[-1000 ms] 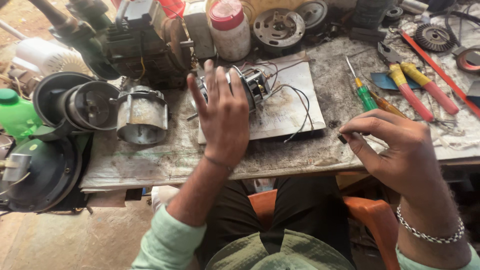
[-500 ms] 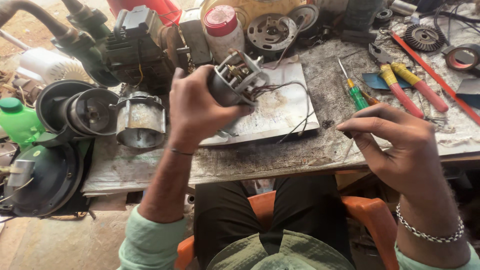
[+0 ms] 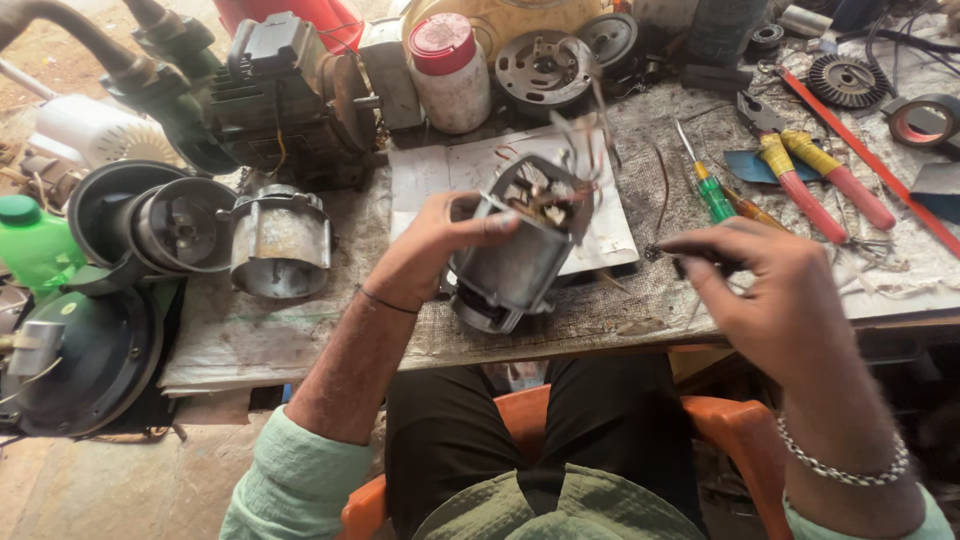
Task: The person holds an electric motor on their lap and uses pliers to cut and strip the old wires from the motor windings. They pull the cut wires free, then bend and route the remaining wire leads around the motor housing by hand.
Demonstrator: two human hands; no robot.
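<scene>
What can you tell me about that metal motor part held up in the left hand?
The motor body is a dull grey metal cylinder, scuffed and dirty, tilted with its open end up and away. Copper-coloured windings and thin loose wires show at that end. The left hand holds it from the side, lifted above the workbench and the white sheet. The right hand is apart from it.

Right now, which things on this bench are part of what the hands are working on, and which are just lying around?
In hand:
- left hand grips the motor stator, lifted off the bench, wires up
- right hand pinches a small dark tool; too small to tell its kind

Lying about:
- red-handled pliers
- green screwdriver
- white jar with red lid
- metal housing
- tape roll
- green bottle
</scene>
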